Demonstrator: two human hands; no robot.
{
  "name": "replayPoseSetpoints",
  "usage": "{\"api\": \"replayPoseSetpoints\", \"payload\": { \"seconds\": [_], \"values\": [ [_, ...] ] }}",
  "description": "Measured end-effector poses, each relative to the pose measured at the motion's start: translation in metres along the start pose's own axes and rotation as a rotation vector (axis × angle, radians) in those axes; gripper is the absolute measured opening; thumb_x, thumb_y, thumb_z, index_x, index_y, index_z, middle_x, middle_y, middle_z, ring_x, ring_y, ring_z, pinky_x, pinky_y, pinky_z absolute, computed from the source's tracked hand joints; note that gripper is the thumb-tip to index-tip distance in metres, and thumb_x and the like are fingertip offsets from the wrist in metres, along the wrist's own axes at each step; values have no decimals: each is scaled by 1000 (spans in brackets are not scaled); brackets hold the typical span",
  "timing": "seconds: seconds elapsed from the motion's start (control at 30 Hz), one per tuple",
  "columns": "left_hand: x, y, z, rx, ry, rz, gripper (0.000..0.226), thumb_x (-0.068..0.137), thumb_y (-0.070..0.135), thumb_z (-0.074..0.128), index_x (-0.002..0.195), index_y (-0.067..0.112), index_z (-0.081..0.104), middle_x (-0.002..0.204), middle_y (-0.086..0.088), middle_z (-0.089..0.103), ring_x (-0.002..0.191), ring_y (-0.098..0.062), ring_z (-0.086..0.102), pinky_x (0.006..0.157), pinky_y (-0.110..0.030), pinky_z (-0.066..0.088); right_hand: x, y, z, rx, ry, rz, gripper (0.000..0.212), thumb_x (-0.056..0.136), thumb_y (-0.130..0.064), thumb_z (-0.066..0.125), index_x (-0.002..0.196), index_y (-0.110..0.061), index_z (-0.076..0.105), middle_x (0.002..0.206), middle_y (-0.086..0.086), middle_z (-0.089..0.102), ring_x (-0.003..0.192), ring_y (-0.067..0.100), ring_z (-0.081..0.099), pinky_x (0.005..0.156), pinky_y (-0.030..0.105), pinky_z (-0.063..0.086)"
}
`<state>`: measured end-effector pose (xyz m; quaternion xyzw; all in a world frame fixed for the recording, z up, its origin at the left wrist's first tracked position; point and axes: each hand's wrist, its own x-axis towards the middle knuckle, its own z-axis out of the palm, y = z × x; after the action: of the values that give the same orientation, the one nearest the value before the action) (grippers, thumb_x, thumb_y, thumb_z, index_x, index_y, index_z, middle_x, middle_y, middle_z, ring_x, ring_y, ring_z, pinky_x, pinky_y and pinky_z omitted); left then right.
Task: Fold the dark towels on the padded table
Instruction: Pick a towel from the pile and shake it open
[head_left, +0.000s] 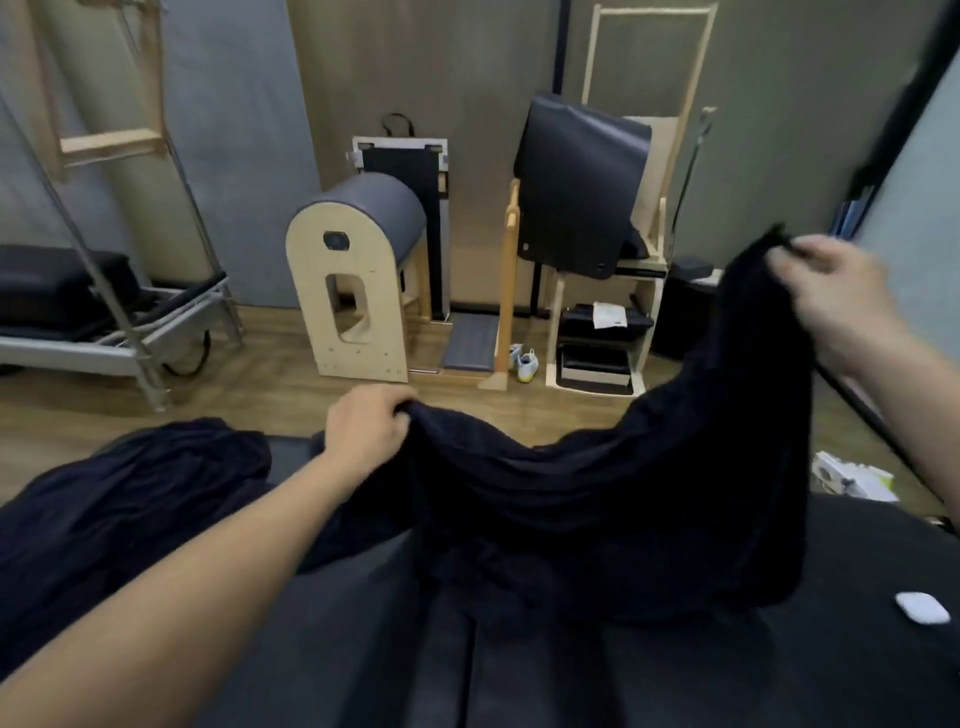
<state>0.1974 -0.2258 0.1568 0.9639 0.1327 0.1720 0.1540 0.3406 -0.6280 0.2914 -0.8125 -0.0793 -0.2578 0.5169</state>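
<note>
Fingers (396, 411) of the left hand (363, 431) are curling into one end of the towel (597, 493), low and central. The right hand (831, 291), raised far right, is pinching the other corner. Its long edge is sagging between them over the desk (675, 675). A second towel (130, 509) is lying heaped at left.

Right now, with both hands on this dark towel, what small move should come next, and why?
Probably raise the left hand level with the right hand and draw them apart. The right pinches an edge of the dark towel high, the left grips it low, and the cloth sags between them, bunched on the padded table.
</note>
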Motion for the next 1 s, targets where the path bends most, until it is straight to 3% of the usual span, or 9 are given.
{"api": "replayPoseSetpoints", "payload": {
  "seconds": [0.13, 0.23, 0.3, 0.43, 0.53, 0.6, 0.77, 0.87, 1.0],
  "values": [
    [-35, 69, 29, -677, -70, -180, 39, 82, 11, 47, 103, 33, 72, 101, 4, 75, 79, -19, 73, 77, -39, 59, -108, -28, 74, -40, -804, -39, 16, 91, -9, 67, 106, -7, 71, 100, -1, 70, 76, -12, 59, 72, -1, 39],
    [-62, 91, 46, -916, -37, -177, 40, 77, 1, 51, 92, 30, 74, 92, 8, 76, 85, -13, 71, 80, -37, 58, -166, -9, 115, -121, -1105, -81, 11, 89, -12, 70, 97, -8, 76, 114, 2, 70, 97, 2, 62, 93, 18, 46],
    [-77, 93, 54, -1045, -21, -262, 36, 79, 1, 56, 89, 31, 72, 92, 7, 75, 91, -15, 70, 84, -38, 57, -194, 5, 130, -207, -1071, -145, 13, 89, -19, 70, 99, -19, 78, 116, -8, 64, 110, 9, 58, 101, 27, 42],
    [-102, 89, 65, -1351, -25, -542, 28, 88, -1, 57, 99, 23, 66, 92, -11, 72, 87, -26, 68, 76, -38, 54, -230, 15, 136, -185, -951, -151, 18, 91, -18, 67, 104, -24, 77, 118, -9, 65, 113, 11, 56, 98, 21, 40],
    [-105, 77, 74, -1619, -131, -864, 21, 100, 25, 54, 119, 25, 61, 109, -12, 71, 85, -25, 70, 69, -35, 57, -243, 10, 128, -107, -966, -213, 18, 91, -13, 66, 100, -24, 77, 109, -13, 68, 104, 4, 60, 92, 14, 42],
    [-98, 65, 80, -1710, -156, -980, 34, 98, 38, 54, 127, 22, 61, 115, -9, 71, 88, -23, 69, 68, -33, 56, -252, 13, 122, -97, -1035, -261, 18, 91, -11, 66, 97, -23, 77, 101, -13, 68, 96, 3, 62, 89, 22, 48],
    [-81, 62, 66, -1863, -11, -1030, 26, 94, 28, 51, 99, 14, 72, 87, -4, 70, 69, -18, 65, 65, -26, 52, -260, 16, 104, -126, -1093, -280, 19, 91, -10, 64, 98, -23, 76, 93, -10, 65, 88, 7, 63, 82, 33, 53],
    [-76, 54, 66, -1911, -18, -1081, 39, 96, 38, 48, 123, 17, 67, 117, -12, 67, 102, -27, 64, 93, -39, 48, -275, 17, 98, -163, -1167, -369, 16, 91, -18, 64, 99, -28, 74, 98, -13, 64, 92, 7, 63, 80, 36, 53],
    [-63, 50, 63, -1808, -6, -954, 65, 89, 11, 65, 148, 20, 37, 132, -16, 59, 106, -30, 65, 81, -41, 56, -273, 26, 88, -144, -1270, -262, 14, 89, -19, 69, 97, -28, 76, 109, -13, 61, 102, 4, 60, 93, 26, 47]
  ]
}}
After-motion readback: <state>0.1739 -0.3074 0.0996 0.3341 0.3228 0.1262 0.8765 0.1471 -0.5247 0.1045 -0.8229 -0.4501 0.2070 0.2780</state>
